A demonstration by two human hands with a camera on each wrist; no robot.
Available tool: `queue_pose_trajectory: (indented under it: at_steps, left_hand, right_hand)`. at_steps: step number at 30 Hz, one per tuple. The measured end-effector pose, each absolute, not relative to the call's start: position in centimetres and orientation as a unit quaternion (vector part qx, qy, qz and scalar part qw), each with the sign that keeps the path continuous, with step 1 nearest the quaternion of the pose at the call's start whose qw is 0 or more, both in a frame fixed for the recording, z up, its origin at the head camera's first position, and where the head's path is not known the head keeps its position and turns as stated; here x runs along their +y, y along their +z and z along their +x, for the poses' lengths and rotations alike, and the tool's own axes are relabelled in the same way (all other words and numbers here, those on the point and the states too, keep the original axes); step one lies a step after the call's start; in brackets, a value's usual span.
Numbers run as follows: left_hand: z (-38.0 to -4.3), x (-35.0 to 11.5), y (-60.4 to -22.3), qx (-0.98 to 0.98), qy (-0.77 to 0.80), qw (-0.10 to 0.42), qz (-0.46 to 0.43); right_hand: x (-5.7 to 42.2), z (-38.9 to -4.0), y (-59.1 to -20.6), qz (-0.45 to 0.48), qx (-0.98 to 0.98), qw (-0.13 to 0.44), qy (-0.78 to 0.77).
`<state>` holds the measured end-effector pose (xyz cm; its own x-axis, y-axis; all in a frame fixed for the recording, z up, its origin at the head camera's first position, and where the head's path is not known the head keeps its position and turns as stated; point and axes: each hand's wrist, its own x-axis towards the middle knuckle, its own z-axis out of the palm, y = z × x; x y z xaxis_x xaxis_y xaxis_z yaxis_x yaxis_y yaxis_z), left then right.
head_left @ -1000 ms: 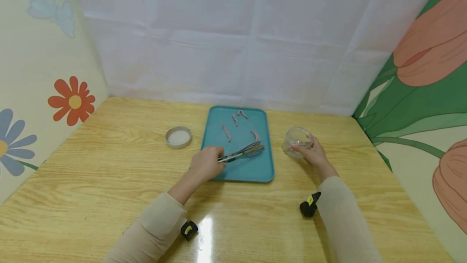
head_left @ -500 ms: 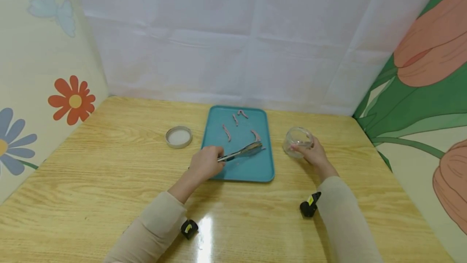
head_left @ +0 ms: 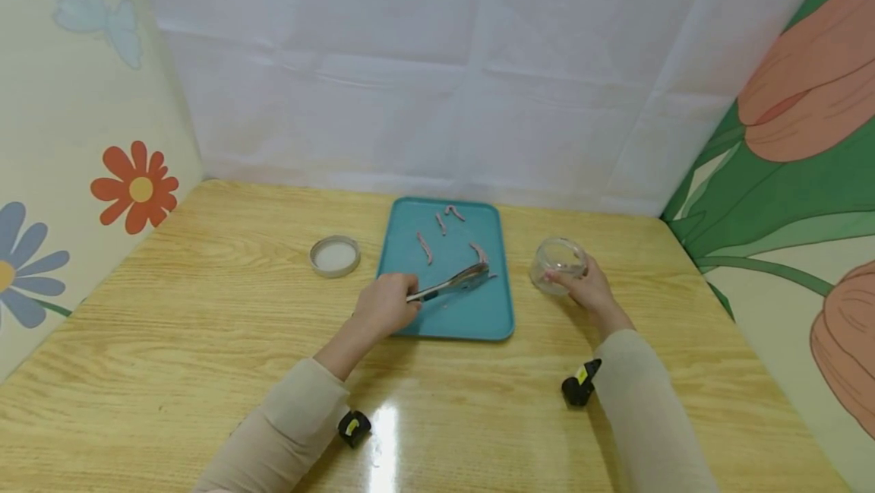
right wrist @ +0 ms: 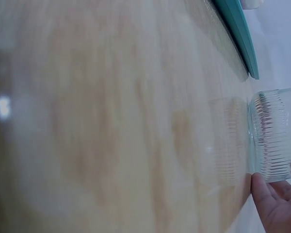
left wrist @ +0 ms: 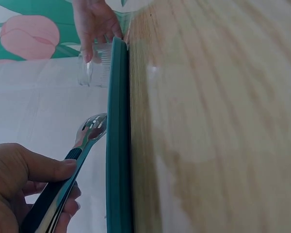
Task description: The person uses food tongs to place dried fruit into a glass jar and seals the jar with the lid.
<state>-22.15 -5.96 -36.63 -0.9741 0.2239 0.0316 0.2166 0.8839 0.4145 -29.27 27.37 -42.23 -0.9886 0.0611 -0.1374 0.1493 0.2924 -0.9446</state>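
My left hand (head_left: 388,304) grips metal tongs (head_left: 470,273) with dark handle grips, thumb along the top in the left wrist view. The tongs' arms lie close together, and their slotted heads (left wrist: 93,127) reach low over the blue-green tray (head_left: 410,212). One end of a thin pink strip shows just past the tips. A curved pink strip (head_left: 479,253) lies right behind the heads. To the tray's right, my right hand (head_left: 592,289) holds a clear glass jar (right wrist: 274,136) by its side. The jar stands upright on the table, ribbed near its base, with something pinkish showing through the glass.
Farther back on the tray lie more pink strips (head_left: 424,248). A round jar lid (head_left: 335,257) rests left of the tray on the wooden table (head_left: 239,311). White cloth (head_left: 437,83) hangs behind, and printed panels stand at both sides.
The tongs' heads have drawn closer together and shifted slightly left over the tray, uncovering a strip's end beyond the tips. The right hand and jar have stayed in place.
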Motion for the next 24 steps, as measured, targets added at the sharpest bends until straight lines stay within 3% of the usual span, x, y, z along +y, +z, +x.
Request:
queue_pose_trajectory:
  at_steps: [24]
  left_hand:
    - [-22.6, -5.9, -35.9, 0.97, 0.217, -0.018, 0.11]
  right_hand:
    - [27.4, -29.4, -42.3, 0.06, 0.805, 0.034, -0.589]
